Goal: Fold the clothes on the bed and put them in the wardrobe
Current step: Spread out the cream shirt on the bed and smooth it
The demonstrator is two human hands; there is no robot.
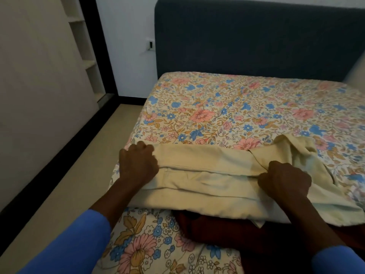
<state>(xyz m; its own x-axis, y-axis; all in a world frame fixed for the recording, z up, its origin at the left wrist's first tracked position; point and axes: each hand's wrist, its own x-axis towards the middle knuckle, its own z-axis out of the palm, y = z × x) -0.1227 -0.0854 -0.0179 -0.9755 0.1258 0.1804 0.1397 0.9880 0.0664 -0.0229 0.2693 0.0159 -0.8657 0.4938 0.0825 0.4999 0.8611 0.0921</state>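
Note:
A pale yellow garment (213, 186) lies across the near part of the bed (227, 107), folded lengthwise with a seam running between my hands. My left hand (138, 165) grips its left end with curled fingers. My right hand (284, 180) pinches the fold further right, where loose cloth bunches up behind it. A dark red garment (213, 230) lies under the yellow one, at the bed's near edge, mostly hidden.
The bed carries a floral sheet and has a dark blue headboard (256, 36). On the left stands a wardrobe front (39, 86) with open shelves (87, 46) beyond it. A strip of beige floor (88, 155) runs between wardrobe and bed.

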